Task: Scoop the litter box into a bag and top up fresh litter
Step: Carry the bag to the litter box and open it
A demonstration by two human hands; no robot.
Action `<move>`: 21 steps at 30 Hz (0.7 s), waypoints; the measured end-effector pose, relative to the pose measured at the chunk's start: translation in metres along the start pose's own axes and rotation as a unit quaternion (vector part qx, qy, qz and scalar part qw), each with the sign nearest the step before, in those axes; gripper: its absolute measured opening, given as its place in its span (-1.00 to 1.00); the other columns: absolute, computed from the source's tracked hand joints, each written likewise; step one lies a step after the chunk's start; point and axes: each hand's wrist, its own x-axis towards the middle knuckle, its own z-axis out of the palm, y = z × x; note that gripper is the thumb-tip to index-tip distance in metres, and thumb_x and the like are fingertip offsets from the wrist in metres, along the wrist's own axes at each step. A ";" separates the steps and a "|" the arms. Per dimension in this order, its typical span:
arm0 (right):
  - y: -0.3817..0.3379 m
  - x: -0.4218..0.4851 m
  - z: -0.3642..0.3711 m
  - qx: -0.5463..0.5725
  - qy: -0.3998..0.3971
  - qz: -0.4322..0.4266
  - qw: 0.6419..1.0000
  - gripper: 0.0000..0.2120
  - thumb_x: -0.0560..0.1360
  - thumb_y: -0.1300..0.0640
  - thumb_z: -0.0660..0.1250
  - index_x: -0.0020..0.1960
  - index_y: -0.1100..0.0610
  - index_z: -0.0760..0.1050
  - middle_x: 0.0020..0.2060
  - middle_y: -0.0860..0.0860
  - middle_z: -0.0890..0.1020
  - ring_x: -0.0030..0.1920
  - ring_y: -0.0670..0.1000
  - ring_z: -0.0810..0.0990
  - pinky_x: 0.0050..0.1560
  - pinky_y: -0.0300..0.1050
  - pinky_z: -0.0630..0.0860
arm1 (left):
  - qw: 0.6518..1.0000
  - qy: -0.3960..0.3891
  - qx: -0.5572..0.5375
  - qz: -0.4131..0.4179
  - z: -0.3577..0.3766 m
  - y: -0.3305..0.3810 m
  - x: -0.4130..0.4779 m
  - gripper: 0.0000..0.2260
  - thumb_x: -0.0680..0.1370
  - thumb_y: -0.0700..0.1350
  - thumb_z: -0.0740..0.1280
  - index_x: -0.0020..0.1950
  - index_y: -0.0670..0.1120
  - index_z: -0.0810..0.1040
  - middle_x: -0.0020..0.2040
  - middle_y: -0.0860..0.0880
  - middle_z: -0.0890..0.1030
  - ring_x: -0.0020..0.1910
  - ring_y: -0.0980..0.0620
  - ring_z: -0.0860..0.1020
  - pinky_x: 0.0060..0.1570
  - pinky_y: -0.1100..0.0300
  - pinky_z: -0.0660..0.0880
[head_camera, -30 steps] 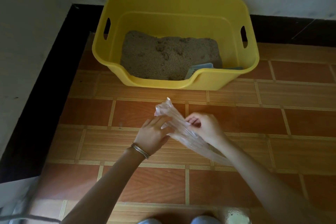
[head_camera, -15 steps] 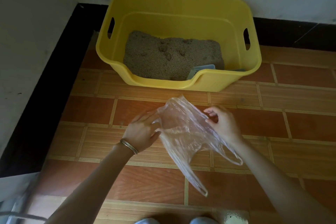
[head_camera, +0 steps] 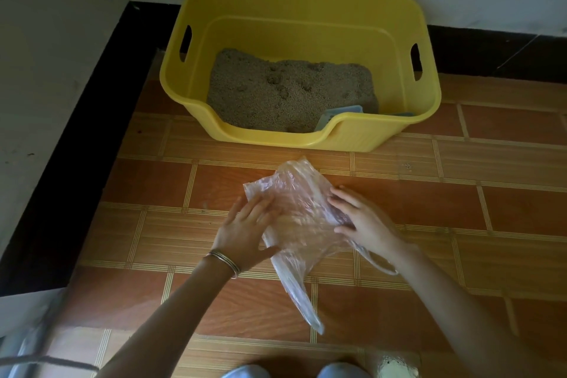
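I observe the left hand (head_camera: 245, 232) spread nearly flat, fingers straight and slightly fanned, their tips laid against the left side of the clear plastic bag (head_camera: 299, 221); it grasps nothing. A thin metal bangle (head_camera: 225, 261) sits at that wrist. The right hand (head_camera: 360, 218) lies against the bag's right side with fingers extended. I cannot tell whether its thumb pinches the film.

The bag is held between both hands above the tiled floor (head_camera: 460, 209), crumpled and translucent, with one handle loop trailing toward me and another under the right wrist.

The yellow litter box (head_camera: 368, 135) stands beyond, against the wall. It holds grey litter (head_camera: 288, 95) with several clumps. A blue scoop (head_camera: 340, 112) rests inside, by the near wall.
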 end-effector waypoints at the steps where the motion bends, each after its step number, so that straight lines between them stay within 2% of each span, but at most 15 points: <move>1: 0.002 -0.001 -0.003 -0.002 -0.001 0.004 1.000 -0.38 0.45 0.03 0.36 0.44 0.06 0.21 0.47 -0.08 0.15 0.48 -0.04 0.06 0.45 -0.12 -0.01 | 1.000 -0.001 0.016 -0.001 0.001 -0.004 -0.001 -0.28 0.36 0.38 0.08 0.41 0.03 0.34 0.43 -0.03 0.34 0.40 -0.02 0.32 0.29 -0.18 0.33; 3: 0.003 -0.004 -0.007 0.007 0.033 0.005 0.999 -0.44 0.46 0.09 0.37 0.41 0.09 0.29 0.45 -0.04 0.23 0.47 0.00 0.11 0.41 -0.13 0.00 | 0.999 0.010 0.034 0.002 0.002 -0.008 -0.004 -0.27 0.35 0.38 0.18 0.41 0.02 0.33 0.42 -0.04 0.36 0.39 -0.03 0.34 0.28 -0.20 0.32; 7: -0.004 -0.021 -0.012 0.056 0.184 0.003 0.981 -0.64 0.36 0.25 0.46 0.14 0.14 0.55 0.20 0.01 0.53 0.28 0.02 0.42 0.27 -0.12 0.34 | 0.996 0.084 0.037 0.022 -0.010 -0.001 -0.004 -0.31 0.20 0.20 0.51 0.27 -0.02 0.50 0.25 -0.09 0.53 0.28 -0.10 0.47 0.22 -0.22 0.37; 9: -0.010 -0.032 -0.016 0.072 0.231 -0.010 0.970 -0.76 0.37 0.25 0.44 0.03 0.15 0.59 0.06 -0.02 0.58 0.16 0.00 0.48 0.19 -0.15 0.38 | 0.988 0.129 0.028 0.074 -0.018 0.011 0.000 -0.45 0.22 0.03 0.54 0.18 0.00 0.55 0.19 -0.05 0.57 0.23 -0.09 0.51 0.20 -0.19 0.40; 10: -0.012 -0.039 -0.017 0.075 0.243 -0.021 0.967 -0.84 0.41 0.22 0.39 -0.01 0.15 0.60 0.01 -0.03 0.59 0.11 -0.01 0.50 0.15 -0.16 0.40 | 0.982 0.142 0.023 0.125 -0.021 0.019 0.003 -0.52 0.25 -0.08 0.50 0.16 0.01 0.56 0.20 -0.03 0.57 0.23 -0.07 0.51 0.20 -0.17 0.42; 12: -0.015 -0.051 -0.015 0.084 0.236 -0.030 0.968 -0.84 0.46 0.14 0.28 -0.05 0.14 0.60 -0.05 -0.05 0.60 0.05 -0.04 0.51 0.08 -0.16 0.44 | 0.957 0.141 0.036 0.250 -0.021 0.036 0.010 -0.57 0.30 -0.19 0.36 0.15 0.07 0.56 0.24 0.01 0.55 0.24 -0.03 0.50 0.21 -0.07 0.44; 15: -0.014 -0.066 -0.006 0.092 0.207 -0.028 0.974 -0.89 0.43 0.16 0.34 -0.07 0.11 0.61 -0.07 -0.09 0.60 -0.01 -0.09 0.52 -0.01 -0.17 0.48 | 0.916 0.125 0.082 0.372 -0.014 0.046 0.024 -0.72 0.41 -0.11 0.30 0.05 0.19 0.60 0.24 0.10 0.54 0.22 0.03 0.50 0.24 0.06 0.35; 16: -0.014 -0.069 -0.003 0.094 0.200 -0.024 0.975 -0.89 0.42 0.17 0.36 -0.07 0.10 0.61 -0.08 -0.10 0.60 -0.02 -0.10 0.52 -0.03 -0.17 0.48 | 0.909 0.118 0.086 0.391 -0.011 0.045 0.030 -0.75 0.41 -0.08 0.35 0.02 0.20 0.61 0.23 0.11 0.55 0.21 0.04 0.51 0.24 0.08 0.33; 18: -0.012 -0.075 0.000 0.103 0.194 -0.011 0.976 -0.90 0.41 0.18 0.39 -0.08 0.08 0.60 -0.09 -0.11 0.59 -0.04 -0.11 0.52 -0.01 -0.17 0.48 | 0.902 0.093 0.105 0.408 -0.008 0.043 0.040 -0.71 0.34 -0.07 0.47 0.01 0.22 0.60 0.22 0.11 0.56 0.18 0.05 0.53 0.19 0.11 0.40; 21: -0.012 -0.081 -0.001 0.113 0.192 -0.001 0.975 -0.89 0.41 0.19 0.36 -0.08 0.09 0.61 -0.10 -0.11 0.59 -0.05 -0.12 0.52 -0.03 -0.17 0.49 | 0.907 0.085 0.113 0.397 -0.009 0.042 0.048 -0.67 0.32 -0.07 0.51 0.02 0.20 0.61 0.15 0.13 0.59 0.13 0.06 0.54 0.13 0.15 0.38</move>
